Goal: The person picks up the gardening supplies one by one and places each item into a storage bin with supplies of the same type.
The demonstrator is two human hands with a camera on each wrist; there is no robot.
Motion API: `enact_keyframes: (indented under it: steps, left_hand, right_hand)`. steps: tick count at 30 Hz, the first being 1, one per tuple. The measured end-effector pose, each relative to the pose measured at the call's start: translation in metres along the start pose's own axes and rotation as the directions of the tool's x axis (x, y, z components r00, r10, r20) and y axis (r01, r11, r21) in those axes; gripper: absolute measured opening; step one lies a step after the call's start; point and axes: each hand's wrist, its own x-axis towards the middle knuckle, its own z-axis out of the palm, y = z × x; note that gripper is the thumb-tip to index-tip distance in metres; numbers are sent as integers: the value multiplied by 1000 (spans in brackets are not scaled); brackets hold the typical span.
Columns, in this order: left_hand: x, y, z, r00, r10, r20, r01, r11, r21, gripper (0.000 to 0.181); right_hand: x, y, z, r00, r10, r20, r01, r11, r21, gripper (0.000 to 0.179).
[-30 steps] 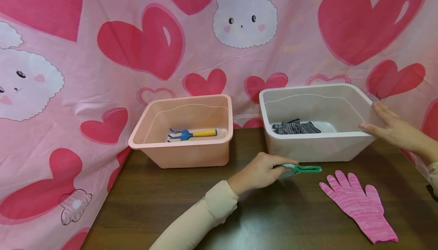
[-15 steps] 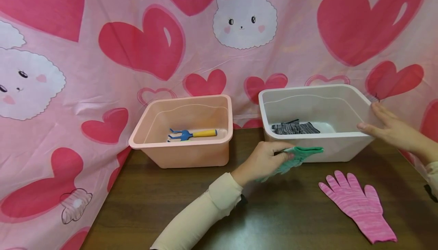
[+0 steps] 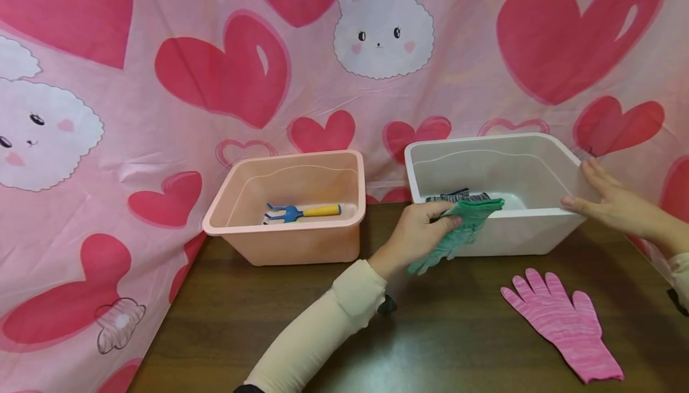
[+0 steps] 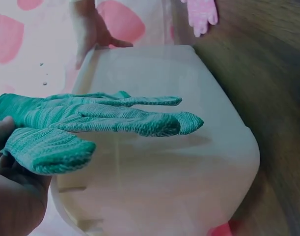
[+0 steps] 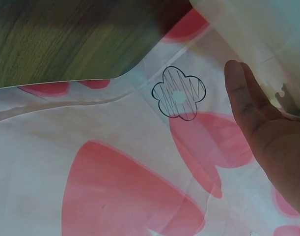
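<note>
My left hand (image 3: 417,234) pinches a green knitted glove (image 3: 465,225) by its cuff in front of the light grey bin (image 3: 511,234). The glove's fingers dangle down toward the left; in the left wrist view the same green glove (image 4: 100,115) stretches across the bin's outer wall. At the bin's right side my right hand (image 3: 619,201) rests with extended fingers against the rim, the thumb near the front corner. Inside the bin lies a black-and-grey knitted glove (image 3: 447,196), partly hidden by the green one. A pink knitted glove (image 3: 565,324) lies flat on the table below my right hand.
To the left stands a peach bin (image 3: 301,243) holding a small hand rake (image 3: 320,210) with blue tines and a yellow handle. Both bins sit on a dark wooden table (image 3: 441,345), against a pink cloth (image 3: 307,82) printed with hearts and rabbits.
My left hand has risen from low over the table to the front rim of the grey bin, lifting the green glove with it. The right hand stays at the bin's side.
</note>
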Motion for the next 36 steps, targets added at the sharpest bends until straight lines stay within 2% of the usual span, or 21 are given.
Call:
enact_keyframes:
  steps: [5,11,14,19,26,30,36]
  left_hand:
    - [9,4,-2,999,-31,-22,29,997,-68,18]
    - [21,7,-7,992,-109,-64,97,981,-167,24]
    - [28,8,-8,984,-154,-93,130,965,-229,26]
    - [38,8,-9,964,-228,-133,171,923,-344,24]
    - [54,6,-9,955,-250,-161,146,866,-478,25]
    - [63,5,-11,947,-261,-186,138,857,-497,27]
    - [74,5,-14,933,-262,-245,110,859,-500,28]
  right_hand:
    - [-1,0,0,1000,3,-2,-3,1000,-7,102]
    - [0,-1,-1,1000,9,-4,-9,1000,0,102]
    - [1,1,0,1000,11,-10,-11,1000,7,103]
    - [1,4,1,1000,8,-18,-8,1000,7,102]
    - [1,2,1,1000,8,-19,-8,1000,-3,102]
    - [1,1,1,1000,4,-19,-4,1000,-4,102]
    - [0,-2,0,1000,10,-15,-10,1000,4,102]
